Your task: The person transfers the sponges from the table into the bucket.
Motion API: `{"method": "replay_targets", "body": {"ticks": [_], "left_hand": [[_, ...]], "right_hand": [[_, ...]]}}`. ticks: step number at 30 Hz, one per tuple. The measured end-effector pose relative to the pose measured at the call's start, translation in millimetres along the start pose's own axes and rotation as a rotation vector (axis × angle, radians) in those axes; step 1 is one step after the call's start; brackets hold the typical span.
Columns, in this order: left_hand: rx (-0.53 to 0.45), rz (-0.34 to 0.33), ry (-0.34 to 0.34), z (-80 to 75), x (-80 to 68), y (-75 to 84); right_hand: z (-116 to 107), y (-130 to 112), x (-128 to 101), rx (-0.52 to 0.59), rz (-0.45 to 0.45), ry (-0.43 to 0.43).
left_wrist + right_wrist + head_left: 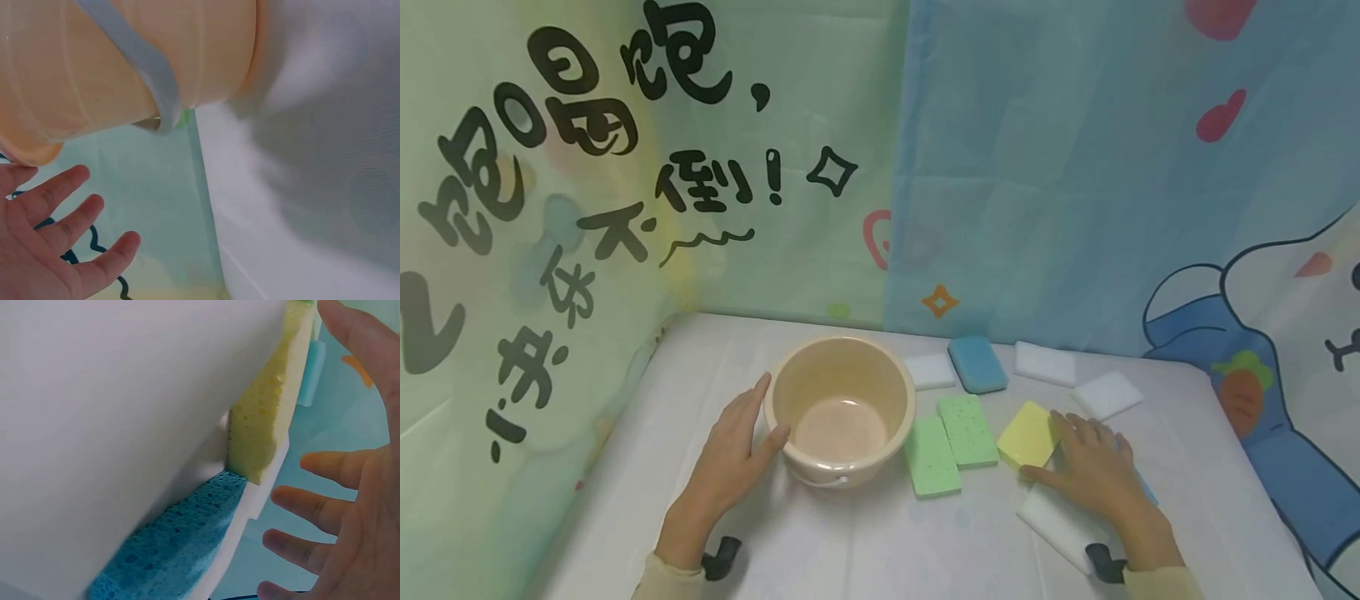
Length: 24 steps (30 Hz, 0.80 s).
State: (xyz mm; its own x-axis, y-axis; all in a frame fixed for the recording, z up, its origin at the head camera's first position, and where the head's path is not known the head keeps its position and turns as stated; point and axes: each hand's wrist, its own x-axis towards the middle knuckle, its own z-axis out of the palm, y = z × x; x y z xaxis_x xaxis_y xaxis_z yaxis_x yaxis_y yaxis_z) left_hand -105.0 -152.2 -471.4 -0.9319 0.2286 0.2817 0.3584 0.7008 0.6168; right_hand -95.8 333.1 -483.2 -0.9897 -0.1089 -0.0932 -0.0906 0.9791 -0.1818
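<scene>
Bucket [840, 408] handle [140, 65] shows only from left wrist; both hands [730, 454] [1093, 471] lie flat, released.

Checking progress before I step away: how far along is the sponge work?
Nothing looks done: the beige basin is empty. In hand: left hand touches its side; right hand rests open by the yellow sponge. The green sponges remain on the table.

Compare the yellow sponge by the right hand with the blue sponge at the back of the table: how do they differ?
The yellow sponge is pale yellow with square corners; the blue sponge is teal-blue with rounded corners. The yellow sponge lies at the fingers of the right hand; the blue sponge lies farther back, away from both hands, between two white sponges. Both lie flat on the white table.
</scene>
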Motion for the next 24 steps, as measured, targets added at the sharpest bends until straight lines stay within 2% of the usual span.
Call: {"method": "replay_targets", "body": {"ticks": [24], "left_hand": [[-0.029, -0.003, 0.005, 2.6, -0.7, -2.4]], "right_hand": [[9.6, 6.5, 3.4, 0.014, -0.044, 0.010]]}}
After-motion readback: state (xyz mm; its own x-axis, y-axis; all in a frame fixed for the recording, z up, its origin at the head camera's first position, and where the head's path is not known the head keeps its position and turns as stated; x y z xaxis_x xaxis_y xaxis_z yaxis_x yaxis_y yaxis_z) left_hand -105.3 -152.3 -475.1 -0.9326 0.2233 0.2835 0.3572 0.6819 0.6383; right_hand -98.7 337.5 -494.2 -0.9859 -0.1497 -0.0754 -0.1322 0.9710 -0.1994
